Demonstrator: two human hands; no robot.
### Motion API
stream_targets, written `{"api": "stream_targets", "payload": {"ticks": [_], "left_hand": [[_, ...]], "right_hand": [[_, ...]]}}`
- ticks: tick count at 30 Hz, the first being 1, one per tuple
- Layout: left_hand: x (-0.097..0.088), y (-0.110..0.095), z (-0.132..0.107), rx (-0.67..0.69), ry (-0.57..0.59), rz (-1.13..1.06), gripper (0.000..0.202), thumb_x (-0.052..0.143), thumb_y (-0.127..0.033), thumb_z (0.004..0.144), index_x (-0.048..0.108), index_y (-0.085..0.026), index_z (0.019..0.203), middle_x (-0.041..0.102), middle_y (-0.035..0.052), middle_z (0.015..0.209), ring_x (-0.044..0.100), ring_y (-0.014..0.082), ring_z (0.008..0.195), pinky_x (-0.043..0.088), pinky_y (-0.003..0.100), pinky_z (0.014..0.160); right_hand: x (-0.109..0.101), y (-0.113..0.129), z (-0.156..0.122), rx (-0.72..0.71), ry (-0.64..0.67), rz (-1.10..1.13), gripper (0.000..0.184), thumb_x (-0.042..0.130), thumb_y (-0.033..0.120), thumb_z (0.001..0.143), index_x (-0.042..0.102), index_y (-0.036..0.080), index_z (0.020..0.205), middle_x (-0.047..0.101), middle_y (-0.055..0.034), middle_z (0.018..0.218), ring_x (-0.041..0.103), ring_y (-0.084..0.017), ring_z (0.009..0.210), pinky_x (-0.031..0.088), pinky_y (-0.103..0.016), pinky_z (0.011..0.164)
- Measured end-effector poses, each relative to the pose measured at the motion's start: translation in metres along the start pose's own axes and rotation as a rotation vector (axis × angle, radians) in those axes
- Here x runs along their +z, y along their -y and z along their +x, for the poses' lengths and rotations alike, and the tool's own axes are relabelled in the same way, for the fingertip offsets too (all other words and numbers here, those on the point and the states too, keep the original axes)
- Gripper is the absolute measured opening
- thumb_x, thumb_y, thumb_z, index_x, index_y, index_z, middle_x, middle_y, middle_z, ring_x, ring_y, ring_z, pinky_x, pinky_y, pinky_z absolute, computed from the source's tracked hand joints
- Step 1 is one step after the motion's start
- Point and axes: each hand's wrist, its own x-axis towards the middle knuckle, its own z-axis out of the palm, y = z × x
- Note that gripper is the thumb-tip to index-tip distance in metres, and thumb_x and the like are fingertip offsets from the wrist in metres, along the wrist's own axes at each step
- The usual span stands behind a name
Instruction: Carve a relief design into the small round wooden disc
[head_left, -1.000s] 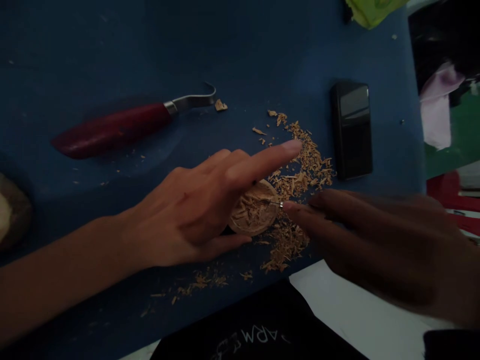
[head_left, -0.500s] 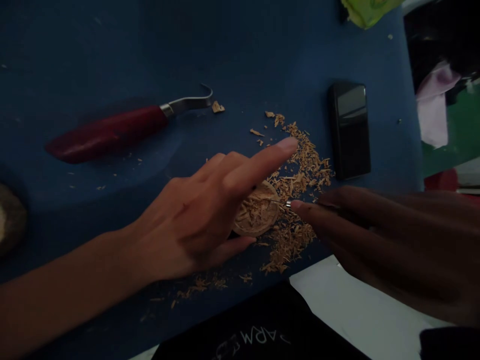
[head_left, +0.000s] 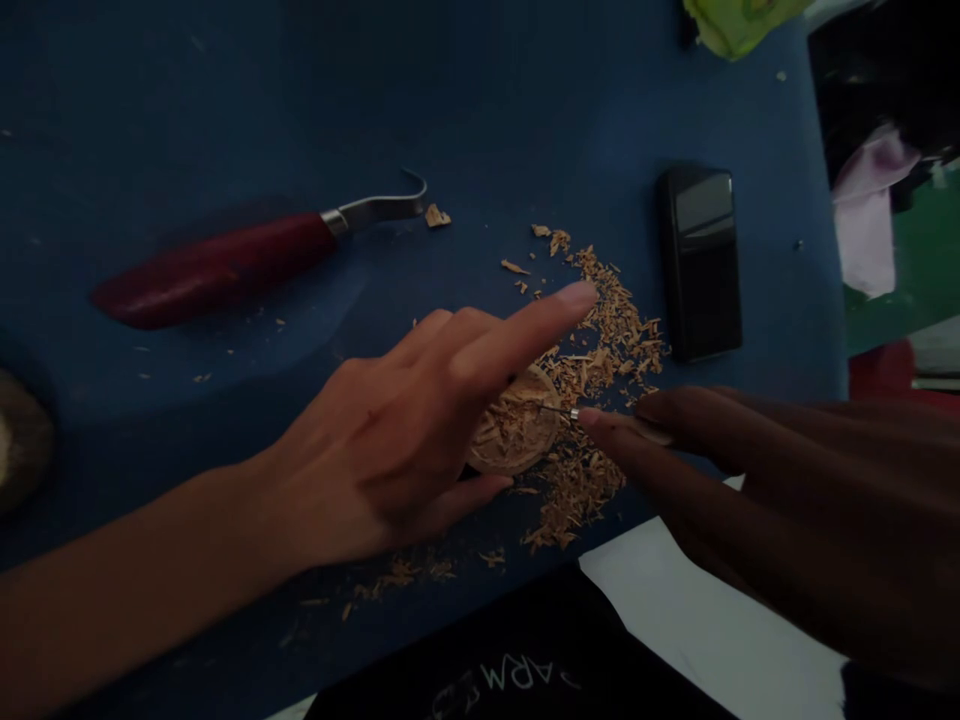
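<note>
While the left hand (head_left: 375, 470) grips the single wooden disc (head_left: 514, 440) between its thumb and bent fingers, its index finger stretches straight out above the disc. The right hand (head_left: 765, 500), right of the disc, pinches one thin metal tool (head_left: 561, 409) in closed fingertips. The tool's long axis runs almost left to right, and its tip points left onto the disc's carved face. Wood shavings (head_left: 607, 340) lie around the disc. One red-handled hook knife (head_left: 225, 265) lies well to its upper left, and one black phone (head_left: 701, 260) lies to its upper right.
</note>
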Motion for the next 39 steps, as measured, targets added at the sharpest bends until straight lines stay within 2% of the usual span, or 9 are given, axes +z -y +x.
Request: {"api": "stream_targets", "payload": {"ticks": [3, 6, 9, 14, 21, 24, 29, 34, 39], "left_hand": [[0.002, 0.001, -0.002, 0.009, -0.049, -0.018, 0.101, -0.021, -0.07, 0.115, 0.026, -0.028, 0.194, 0.061, -0.004, 0.185, 0.083, 0.0204, 0.139, 0.063, 0.029, 0.083], [0.01, 0.004, -0.006, 0.074, -0.345, -0.181, 0.075, 0.033, -0.056, 0.131, 0.014, -0.031, 0.199, 0.077, -0.0022, 0.159, 0.088, 0.0199, 0.123, 0.069, 0.025, 0.075], [0.016, 0.004, -0.007, 0.153, -0.494, -0.292, 0.1, 0.078, -0.024, 0.113, 0.027, -0.028, 0.198, 0.078, 0.008, 0.147, 0.088, 0.0239, 0.117, 0.073, 0.027, 0.062], [0.013, 0.0, 0.001, 0.115, -0.488, -0.256, 0.057, 0.042, -0.039, 0.132, 0.04, -0.025, 0.187, 0.08, 0.0003, 0.138, 0.088, 0.019, 0.112, 0.066, 0.021, 0.058], [0.01, 0.003, 0.003, 0.192, -0.51, -0.252, 0.06, 0.054, -0.028, 0.129, 0.043, -0.011, 0.186, 0.08, 0.0104, 0.135, 0.087, 0.0219, 0.109, 0.064, 0.023, 0.052], [0.011, 0.006, -0.001, 0.202, -0.502, -0.259, 0.062, 0.056, -0.031, 0.13, 0.043, -0.011, 0.187, 0.079, 0.0111, 0.137, 0.085, 0.0221, 0.112, 0.06, 0.023, 0.051], [0.015, 0.003, -0.002, 0.135, -0.499, -0.289, 0.084, 0.07, -0.038, 0.124, 0.029, -0.032, 0.197, 0.076, 0.0068, 0.142, 0.088, 0.0259, 0.12, 0.076, 0.031, 0.07], [0.015, -0.006, 0.011, 0.041, -0.502, -0.278, 0.1, 0.082, -0.045, 0.117, 0.022, -0.046, 0.197, 0.074, 0.0062, 0.152, 0.085, 0.0384, 0.146, 0.084, 0.053, 0.096], [0.016, -0.004, 0.007, 0.026, -0.483, -0.297, 0.098, 0.084, -0.049, 0.116, 0.027, -0.046, 0.195, 0.074, 0.0071, 0.155, 0.084, 0.0429, 0.149, 0.084, 0.055, 0.094]], "right_hand": [[-0.003, 0.006, 0.003, 0.004, 0.007, -0.009, 0.032, 0.055, 0.0, 0.11, 0.074, 0.023, 0.097, 0.077, -0.0085, 0.094, 0.058, -0.021, 0.07, 0.036, -0.044, 0.061], [-0.007, 0.015, 0.006, -0.017, 0.027, -0.046, 0.031, 0.056, 0.004, 0.111, 0.084, 0.016, 0.112, 0.076, -0.0105, 0.092, 0.057, -0.022, 0.072, 0.038, -0.044, 0.062], [-0.008, 0.024, 0.007, -0.05, 0.061, -0.176, 0.039, 0.059, 0.003, 0.106, 0.088, 0.009, 0.131, 0.079, -0.013, 0.094, 0.065, -0.027, 0.081, 0.046, -0.043, 0.067], [-0.003, 0.026, 0.005, -0.026, -0.044, -0.176, 0.032, 0.061, 0.007, 0.105, 0.086, 0.009, 0.125, 0.081, -0.0131, 0.096, 0.068, -0.026, 0.084, 0.053, -0.042, 0.071], [-0.003, 0.011, -0.02, 0.032, -0.033, 0.004, 0.037, 0.052, 0.031, 0.121, 0.074, 0.016, 0.147, 0.085, -0.0207, 0.137, 0.078, -0.035, 0.121, 0.059, -0.043, 0.076], [-0.001, 0.008, -0.019, 0.007, -0.028, 0.026, 0.038, 0.052, 0.029, 0.122, 0.072, 0.015, 0.151, 0.085, -0.0188, 0.134, 0.078, -0.031, 0.116, 0.059, -0.042, 0.077], [0.004, 0.005, -0.01, -0.006, -0.101, 0.022, 0.027, 0.065, 0.009, 0.107, 0.071, 0.019, 0.131, 0.082, -0.0093, 0.105, 0.069, -0.023, 0.083, 0.052, -0.042, 0.069], [0.002, 0.012, -0.019, 0.059, -0.042, -0.021, 0.037, 0.06, 0.014, 0.113, 0.072, 0.019, 0.148, 0.084, -0.0195, 0.144, 0.078, -0.033, 0.124, 0.056, -0.043, 0.077], [-0.001, 0.023, 0.005, 0.014, -0.07, -0.081, 0.018, 0.069, 0.008, 0.094, 0.078, 0.023, 0.098, 0.077, -0.0099, 0.091, 0.064, -0.025, 0.081, 0.052, -0.042, 0.071]]}}
